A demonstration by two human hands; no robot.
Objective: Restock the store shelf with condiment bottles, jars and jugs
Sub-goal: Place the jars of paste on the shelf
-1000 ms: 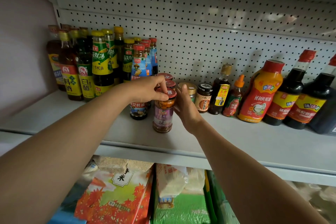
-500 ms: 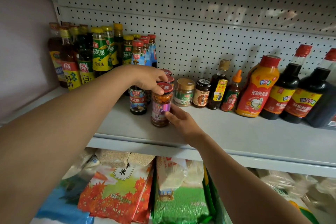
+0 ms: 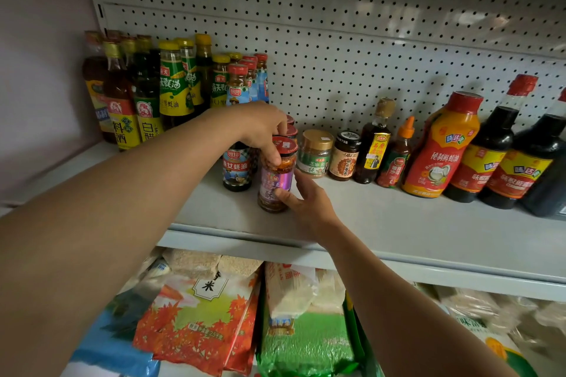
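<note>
A chili sauce jar [image 3: 277, 176] with a red lid and purple label stands upright on the grey shelf [image 3: 382, 223], in front of two more red-lidded jars. My left hand [image 3: 263, 128] grips it round the lid from above, thumb down its left side. My right hand [image 3: 301, 200] holds the lower part of the jar from the right, thumb on the label. An oyster sauce bottle [image 3: 236, 167] stands just left of the jar, partly behind my left hand.
Tall sauce and vinegar bottles [image 3: 147, 92] crowd the shelf's left end. To the right stand a gold-lidded jar [image 3: 315, 153], a black-lidded jar [image 3: 344, 156], small bottles, an orange bottle [image 3: 439, 147] and dark soy bottles [image 3: 493, 147]. Rice bags [image 3: 199, 315] fill the shelf below.
My right hand slid from beside the jar's top down to its lower part. The left hand stays on the lid. The jar has kept its place on the shelf.
</note>
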